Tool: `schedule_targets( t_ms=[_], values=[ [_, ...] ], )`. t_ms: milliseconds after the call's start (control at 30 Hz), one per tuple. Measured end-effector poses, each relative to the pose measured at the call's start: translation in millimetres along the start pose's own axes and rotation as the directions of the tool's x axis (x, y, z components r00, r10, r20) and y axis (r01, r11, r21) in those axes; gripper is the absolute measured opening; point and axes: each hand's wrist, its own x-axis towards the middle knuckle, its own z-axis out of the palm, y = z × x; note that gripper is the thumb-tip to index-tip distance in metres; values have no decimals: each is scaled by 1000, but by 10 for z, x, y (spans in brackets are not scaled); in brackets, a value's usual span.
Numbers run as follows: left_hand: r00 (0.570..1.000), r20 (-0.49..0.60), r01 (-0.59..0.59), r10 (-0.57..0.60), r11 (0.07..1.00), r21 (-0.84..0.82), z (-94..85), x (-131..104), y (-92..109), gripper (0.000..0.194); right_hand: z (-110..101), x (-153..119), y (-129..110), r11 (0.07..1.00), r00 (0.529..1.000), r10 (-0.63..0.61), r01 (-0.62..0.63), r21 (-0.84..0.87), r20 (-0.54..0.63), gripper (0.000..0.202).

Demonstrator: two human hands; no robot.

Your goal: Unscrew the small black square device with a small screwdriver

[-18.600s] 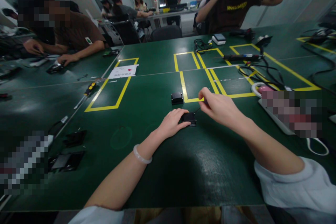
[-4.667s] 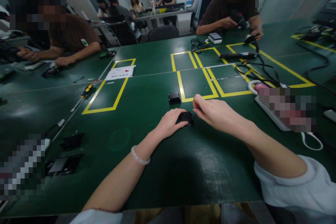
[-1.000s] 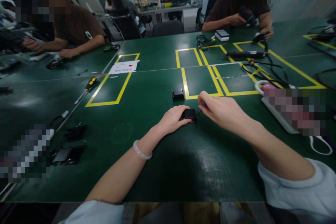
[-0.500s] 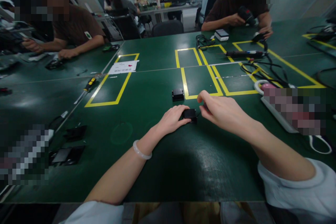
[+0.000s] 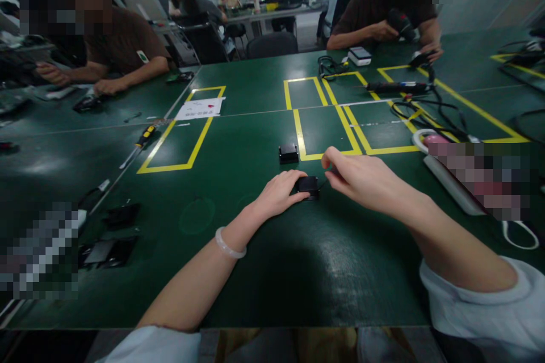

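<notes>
On the green table (image 5: pixel 255 261) my left hand (image 5: pixel 281 193) holds a small black block (image 5: pixel 309 186) between thumb and fingers. Just right of the block, my right hand (image 5: pixel 355 173) has its fingers curled together. A thin dark piece shows between those fingertips and the block, too small to make out. A second black block (image 5: pixel 288 153) rests on the table a little beyond my left hand, touched by neither hand.
A yellow-handled screwdriver (image 5: pixel 146 136) and black parts (image 5: pixel 108 250) lie to the left. White paper (image 5: pixel 200 108) lies over yellow tape. Cables (image 5: pixel 443 116) and a blurred pink object (image 5: pixel 472 170) are on the right. Two people sit across the table, one holding a power drill (image 5: pixel 401 25).
My right hand has shifted very slightly to the right. My left hand and both black blocks stay where they were.
</notes>
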Motion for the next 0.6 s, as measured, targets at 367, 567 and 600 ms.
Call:
schedule_targets(
  t_ms=[367,567,600],
  values=[
    [1000,-3,-1,1,1000,7,14,0,-13,37,-3,14,-20,994,998,53,-51,-101,20,24],
    [1000,-18,-2,1,1000,-5,18,-1,-11,37,-3,-9,-23,999,999,-37,37,10,-21,17],
    [1000,-19,-4,4,1000,-6,20,0,-12,37,-7,-9,-27,999,999,-29,30,12,-16,16]
  ],
)
